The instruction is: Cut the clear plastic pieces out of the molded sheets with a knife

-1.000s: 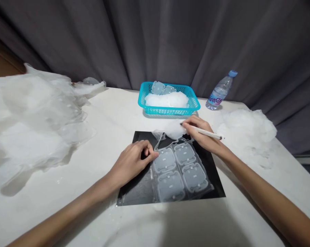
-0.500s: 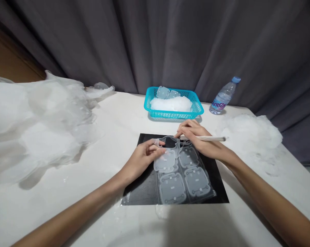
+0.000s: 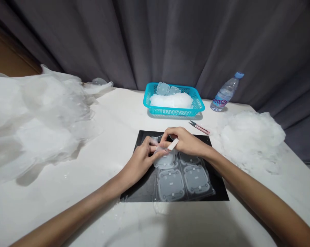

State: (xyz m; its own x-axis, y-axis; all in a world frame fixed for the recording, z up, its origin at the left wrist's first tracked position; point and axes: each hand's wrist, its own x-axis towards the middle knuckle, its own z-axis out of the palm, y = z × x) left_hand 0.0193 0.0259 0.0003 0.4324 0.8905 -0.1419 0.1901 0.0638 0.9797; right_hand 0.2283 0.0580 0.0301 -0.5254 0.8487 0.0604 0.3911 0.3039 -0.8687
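Note:
Clear plastic film with several translucent, square, lid-like pieces lies on a black mat. At the far left of this film, my left hand pinches the edge of one piece between thumb and fingers. Close beside it, my right hand grips a slim white stick-like tool, its lower end down at the plastic by my left fingertips. The tool's tip is too small to make out. My right hand covers part of the upper right piece.
Pink-handled thread snips lie behind the mat. Farther back stands a turquoise basket holding translucent pieces and a white mass, with a water bottle to its right. Crumpled clear plastic lies right; a large heap of white plastic fills the left.
My right hand has moved left and nearer, up against my left hand, and the white tool has swung from lying flat to a steep tilt. The snips have come into view.

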